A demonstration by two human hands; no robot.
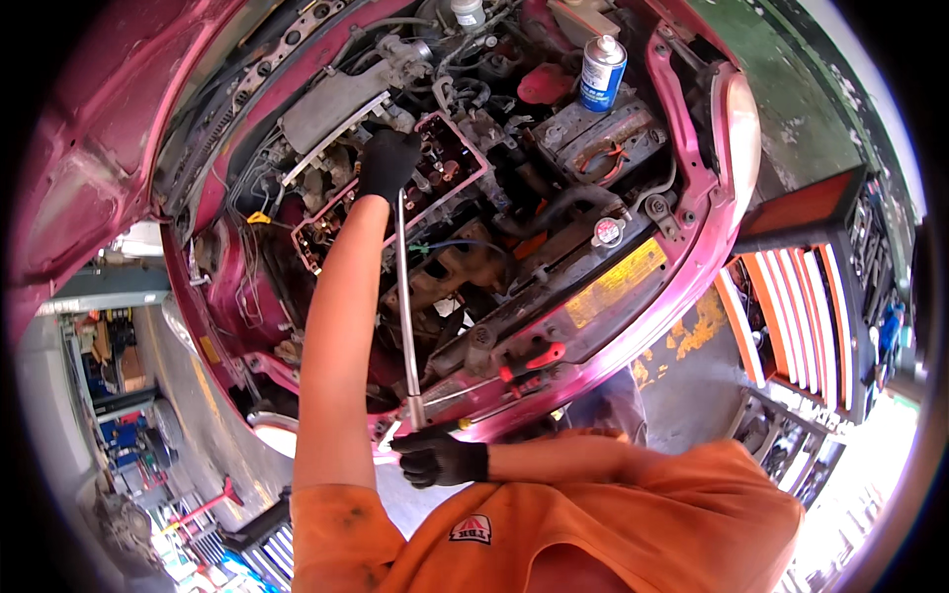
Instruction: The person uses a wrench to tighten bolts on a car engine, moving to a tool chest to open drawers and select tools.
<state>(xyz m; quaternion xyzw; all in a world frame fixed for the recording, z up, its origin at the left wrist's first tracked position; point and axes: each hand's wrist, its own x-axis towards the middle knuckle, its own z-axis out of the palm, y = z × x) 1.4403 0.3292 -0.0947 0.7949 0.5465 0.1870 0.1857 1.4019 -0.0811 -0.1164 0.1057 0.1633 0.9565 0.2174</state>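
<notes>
My left hand [388, 163], in a black glove, reaches into the engine bay and closes over the upper end of a long-handled wrench [404, 296]. Beneath it is the engine's open cylinder head [450, 168], its inner parts bare inside a pinkish rim. From there the wrench's chrome shaft runs toward me across the front of the bay. My right hand [435, 461], also gloved in black, is curled at the wrench's near end, close to my body. The glove hides its exact grip. What the wrench head sits on is covered by my left hand.
A blue-and-white spray can [602, 74] stands beside the battery [603, 138]. A red-handled screwdriver [534, 361] lies on the front crossmember, near the radiator cap [607, 232]. The raised hood [89, 128] is at left, an orange-and-black tool cabinet [801, 306] at right.
</notes>
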